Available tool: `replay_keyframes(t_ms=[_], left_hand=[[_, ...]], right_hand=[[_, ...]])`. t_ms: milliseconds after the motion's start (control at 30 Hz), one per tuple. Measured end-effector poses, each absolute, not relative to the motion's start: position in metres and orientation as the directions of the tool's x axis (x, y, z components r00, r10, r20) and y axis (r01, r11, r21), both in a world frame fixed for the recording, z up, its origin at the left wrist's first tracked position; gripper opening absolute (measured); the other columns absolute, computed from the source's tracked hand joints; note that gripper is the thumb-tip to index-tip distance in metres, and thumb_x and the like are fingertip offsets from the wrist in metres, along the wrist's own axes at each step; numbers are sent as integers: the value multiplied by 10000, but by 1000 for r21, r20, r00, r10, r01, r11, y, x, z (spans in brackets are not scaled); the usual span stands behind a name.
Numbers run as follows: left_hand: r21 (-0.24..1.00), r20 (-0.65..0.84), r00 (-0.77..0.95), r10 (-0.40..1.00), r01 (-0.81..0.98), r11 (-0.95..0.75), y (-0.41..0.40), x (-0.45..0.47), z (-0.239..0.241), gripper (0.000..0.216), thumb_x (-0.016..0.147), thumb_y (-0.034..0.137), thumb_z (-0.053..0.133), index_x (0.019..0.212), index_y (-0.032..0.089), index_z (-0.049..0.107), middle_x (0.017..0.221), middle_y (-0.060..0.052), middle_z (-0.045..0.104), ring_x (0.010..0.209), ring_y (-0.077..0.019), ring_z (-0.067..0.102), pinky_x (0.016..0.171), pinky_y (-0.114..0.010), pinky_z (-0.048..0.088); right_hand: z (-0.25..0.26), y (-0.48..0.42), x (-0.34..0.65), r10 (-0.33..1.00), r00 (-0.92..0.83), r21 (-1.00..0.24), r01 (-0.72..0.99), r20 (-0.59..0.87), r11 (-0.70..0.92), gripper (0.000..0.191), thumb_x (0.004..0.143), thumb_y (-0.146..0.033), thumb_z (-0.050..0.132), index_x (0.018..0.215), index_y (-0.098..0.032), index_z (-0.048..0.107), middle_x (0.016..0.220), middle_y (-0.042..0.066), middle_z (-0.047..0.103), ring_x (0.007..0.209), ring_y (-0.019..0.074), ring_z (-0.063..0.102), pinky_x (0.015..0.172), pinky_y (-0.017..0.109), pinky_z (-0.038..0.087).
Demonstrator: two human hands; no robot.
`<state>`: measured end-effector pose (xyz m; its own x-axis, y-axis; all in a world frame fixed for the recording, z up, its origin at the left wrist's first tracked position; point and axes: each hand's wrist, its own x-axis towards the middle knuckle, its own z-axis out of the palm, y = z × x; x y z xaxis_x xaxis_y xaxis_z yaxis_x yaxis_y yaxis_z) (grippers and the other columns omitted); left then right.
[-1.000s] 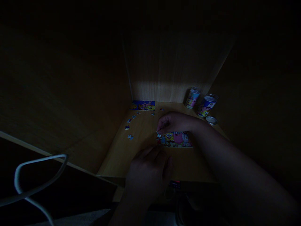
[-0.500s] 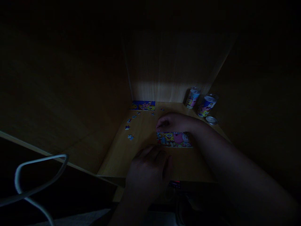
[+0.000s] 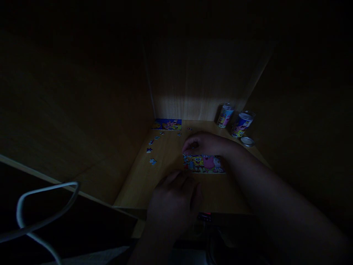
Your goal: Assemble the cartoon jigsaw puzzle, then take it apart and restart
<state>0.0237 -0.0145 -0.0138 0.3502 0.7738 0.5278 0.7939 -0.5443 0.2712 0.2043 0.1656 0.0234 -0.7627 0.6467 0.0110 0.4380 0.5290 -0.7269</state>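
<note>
A jigsaw puzzle (image 3: 209, 164) with colourful cartoon figures lies flat on the wooden surface, its pieces joined into a long rectangle. At its upper left corner my right hand (image 3: 200, 144) bends down with thumb and fingers brought together in a pinch. What the fingertips hold is hidden and too dark to make out. My left hand (image 3: 173, 195) rests palm down by the lower left corner, fingers near the puzzle's edge and thumb apart from them. Left of the puzzle lie several loose puzzle pieces (image 3: 153, 161) in a curved row.
Against the back panel lies a second blue-and-yellow puzzle (image 3: 167, 124). Two cartoon-printed cans (image 3: 225, 116) (image 3: 242, 124) stand at the back right, with a round lid (image 3: 247, 141) beside them. Wooden side walls enclose the surface. A white cable (image 3: 48, 187) loops at the lower left.
My right hand's fingertips have shifted slightly at the puzzle's upper left corner. The left hand stays nearly still. The loose pieces, cans and lid have not been moved.
</note>
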Motion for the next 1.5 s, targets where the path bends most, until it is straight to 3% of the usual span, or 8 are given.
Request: replay_keyframes(t_ms=[100, 333, 600, 933, 1100, 1233, 1367, 1500], left_hand=[[263, 536, 356, 765, 791, -553, -14, 24, -13, 180, 1041, 226, 589, 931, 189, 726, 1010, -87, 816, 947, -289, 752, 844, -495, 662], [253, 555, 351, 754, 792, -556, -15, 25, -15, 203, 1049, 233, 582, 911, 184, 723, 980, -82, 805, 927, -294, 741, 822, -506, 656], [262, 546, 350, 761, 792, -552, -15, 24, -14, 184, 1036, 225, 594, 907, 190, 721, 958, -79, 800, 917, -281, 737, 818, -473, 647], [267, 540, 352, 764, 790, -552, -14, 25, -13, 189, 1043, 225, 585, 922, 190, 726, 985, -83, 805, 932, -281, 741, 834, -483, 652], [262, 540, 353, 764, 792, -551, -15, 23, -14, 169, 1034, 227, 599, 925, 199, 726, 967, -81, 804, 927, -285, 747, 820, -479, 657], [260, 538, 352, 766, 795, -548, -14, 23, -15, 151, 1027, 222, 608, 937, 202, 727, 970, -82, 808, 925, -283, 752, 842, -479, 661], [248, 557, 353, 752, 793, -556, -14, 24, -15, 154, 1029, 218, 605, 938, 199, 728, 1064, -95, 821, 970, -292, 758, 873, -490, 662], [241, 568, 339, 750, 803, -545, -14, 24, -15, 150, 1032, 233, 605, 970, 189, 734, 1220, -115, 808, 1035, -313, 760, 916, -526, 655]], right_hand=[[21, 165, 205, 611, -791, -709, 432, -1, 557, 101, 935, -286, 750, 984, -265, 836, 1024, -6, 852, 960, 190, 778, 875, 297, 563], [19, 169, 206, 615, -787, -646, 497, -53, 580, 230, 969, -407, 709, 993, -208, 822, 942, 13, 827, 867, 198, 736, 784, 297, 524], [23, 165, 205, 596, -801, -725, 439, -49, 531, 194, 913, -367, 794, 1034, -218, 821, 984, 15, 818, 897, 189, 722, 796, 284, 524], [28, 165, 201, 522, -848, -666, 442, -91, 601, 142, 873, -250, 834, 1014, -245, 844, 1004, 2, 797, 934, 175, 707, 806, 267, 498], [30, 161, 202, 550, -826, -716, 458, -124, 527, 100, 853, -263, 833, 938, -224, 797, 926, -10, 782, 857, 166, 684, 761, 266, 488], [32, 160, 204, 627, -777, -787, 420, -55, 451, 118, 900, -311, 779, 955, -210, 754, 900, 2, 767, 807, 164, 674, 726, 271, 504], [33, 161, 206, 669, -743, -795, 423, -30, 434, 134, 915, -277, 739, 1023, -209, 781, 953, 10, 795, 868, 173, 711, 784, 281, 537], [31, 162, 205, 607, -790, -807, 413, -87, 422, 167, 927, -315, 756, 1060, -239, 820, 1077, 11, 835, 1009, 194, 749, 897, 303, 554]])
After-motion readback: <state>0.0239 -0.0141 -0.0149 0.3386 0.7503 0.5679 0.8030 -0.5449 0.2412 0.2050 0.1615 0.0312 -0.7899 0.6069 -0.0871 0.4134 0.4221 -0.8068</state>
